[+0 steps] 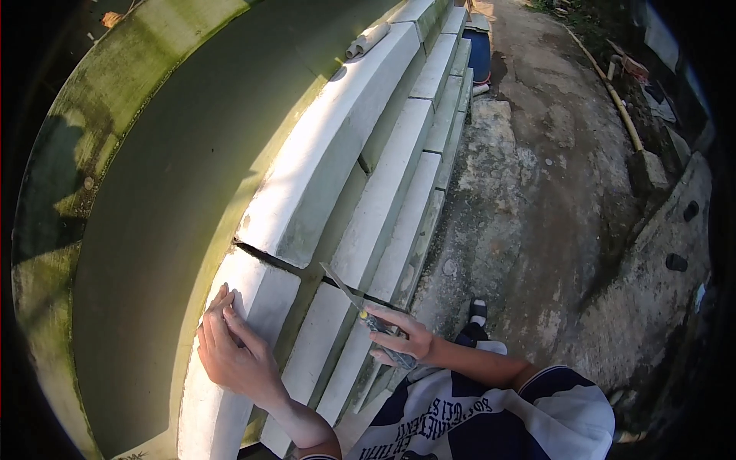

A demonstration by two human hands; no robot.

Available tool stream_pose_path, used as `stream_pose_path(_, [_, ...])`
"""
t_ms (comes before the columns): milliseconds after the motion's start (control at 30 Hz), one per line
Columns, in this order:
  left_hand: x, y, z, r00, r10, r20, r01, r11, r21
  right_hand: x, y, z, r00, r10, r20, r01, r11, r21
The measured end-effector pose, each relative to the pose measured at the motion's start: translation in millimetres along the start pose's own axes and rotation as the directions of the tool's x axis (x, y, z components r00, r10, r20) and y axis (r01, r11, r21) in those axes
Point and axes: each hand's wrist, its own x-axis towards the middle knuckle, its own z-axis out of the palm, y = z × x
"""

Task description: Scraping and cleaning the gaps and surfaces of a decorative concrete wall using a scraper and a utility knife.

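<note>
My right hand (406, 337) is wrapped round a knife-like hand tool (345, 287) with a narrow pale blade and a dark grey handle with a yellow spot. Its blade points up and left, its tip near a dark gap between the white blocks. Over the near white block (264, 299), my left hand (234, 353) has its fingers bunched together at the top surface. Whether anything small sits in those fingers is hidden. Beyond the gap, a long white block (337, 130) with a sloping side continues away from me.
Lower white ledges (383, 207) step down on the right to a worn concrete path (548, 207). Murky green water (153, 222) lies left, bounded by a mossy curved wall (57, 307). Short grey pipes (368, 40) rest on the far block; a blue barrel (477, 57) stands beyond.
</note>
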Motion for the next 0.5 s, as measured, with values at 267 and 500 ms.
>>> stream_pose_path(267, [-2,-1,-1,1.000,0.004,-0.013,-0.004,1.000,-0.002,10,8,24,0.982,-0.179,0.058,0.183,0.981,-0.062])
stream_pose_path(500, [-4,-5,-1,1.000,-0.003,0.011,0.003,1.000,0.025,10,5,22,0.990,-0.131,-0.049,0.124,0.983,-0.134])
